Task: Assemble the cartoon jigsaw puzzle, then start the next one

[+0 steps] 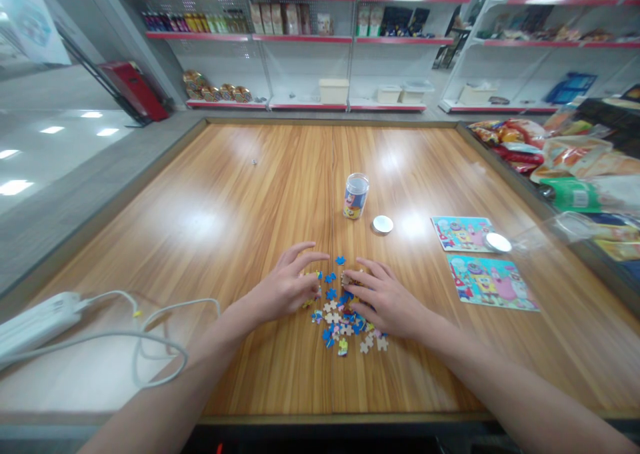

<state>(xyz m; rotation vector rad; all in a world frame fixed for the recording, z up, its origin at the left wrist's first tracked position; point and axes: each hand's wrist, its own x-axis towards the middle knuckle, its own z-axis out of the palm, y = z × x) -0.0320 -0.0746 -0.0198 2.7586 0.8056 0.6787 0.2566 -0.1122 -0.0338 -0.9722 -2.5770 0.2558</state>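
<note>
A heap of small jigsaw pieces (345, 314), blue, white and multicoloured, lies on the wooden table (240, 201) near its front edge. My left hand (290, 286) rests palm down at the left side of the heap, fingers spread and touching the pieces. My right hand (383, 301) lies palm down over the heap's right side, fingers stretched toward the left hand. Neither hand visibly grips a piece. Behind the heap stands a clear plastic jar (356, 196) with a cartoon label, its white lid (383, 224) lying beside it.
Two cartoon picture cards (463, 233) (493, 283) lie to the right, with a second white lid (499, 242) between them. A white power strip (35, 321) and its cable (150, 347) sit front left. Snack packets (565, 161) fill the right edge. Store shelves (300, 41) stand behind.
</note>
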